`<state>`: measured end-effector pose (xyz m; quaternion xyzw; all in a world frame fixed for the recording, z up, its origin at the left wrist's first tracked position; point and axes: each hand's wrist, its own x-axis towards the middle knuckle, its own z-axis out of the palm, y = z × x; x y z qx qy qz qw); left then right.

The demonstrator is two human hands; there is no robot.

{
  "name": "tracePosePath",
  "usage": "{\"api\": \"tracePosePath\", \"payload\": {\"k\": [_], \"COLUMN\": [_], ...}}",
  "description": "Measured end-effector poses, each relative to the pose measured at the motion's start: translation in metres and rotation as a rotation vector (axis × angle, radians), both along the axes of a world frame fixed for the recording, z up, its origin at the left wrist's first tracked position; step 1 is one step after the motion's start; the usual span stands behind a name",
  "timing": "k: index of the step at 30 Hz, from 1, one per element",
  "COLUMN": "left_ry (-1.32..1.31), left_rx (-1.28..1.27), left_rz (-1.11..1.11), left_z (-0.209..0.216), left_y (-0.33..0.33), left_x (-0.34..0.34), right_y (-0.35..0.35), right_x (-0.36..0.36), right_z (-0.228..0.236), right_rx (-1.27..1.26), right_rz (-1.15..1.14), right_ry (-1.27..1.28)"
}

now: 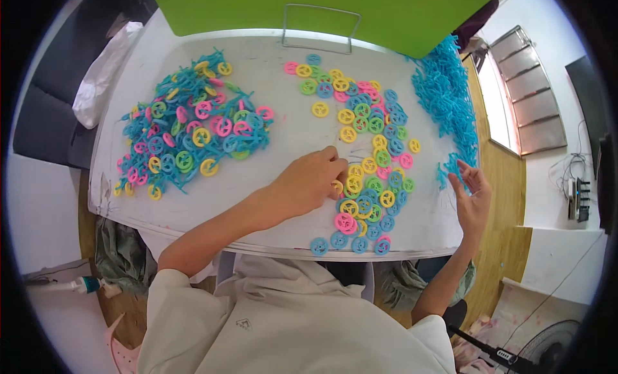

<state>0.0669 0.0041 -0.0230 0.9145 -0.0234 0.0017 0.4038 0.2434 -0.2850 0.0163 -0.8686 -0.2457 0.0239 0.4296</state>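
Wheels with blue sticks near desk's left edge look joined; loose wheels, right-edge sticks remain. Left hand curled, pinching yellow wheel; right hand loosely bent, hold can't tell.

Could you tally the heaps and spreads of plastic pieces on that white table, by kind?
Mixed heap of coloured wheels and blue pieces: 1
Spread of loose coloured wheels: 1
Heap of blue branching pieces alone: 1
Total: 3
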Motion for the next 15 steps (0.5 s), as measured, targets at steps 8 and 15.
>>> {"api": "tracePosePath", "payload": {"k": [8, 15], "left_ry": [-0.082, -0.073], "left_rx": [-0.619, -0.941], "left_rz": [0.279, 0.447], "left_z": [0.019, 0.026], "left_y": [0.006, 0.021], "left_x": [0.014, 0.015], "right_y": [0.097, 0.15], "right_x": [-0.003, -0.026], "right_z": [0.016, -0.01], "right_rx": [0.267, 0.284], "right_rz": [0.227, 0.344], "right_ry": [0.243, 0.398]}}
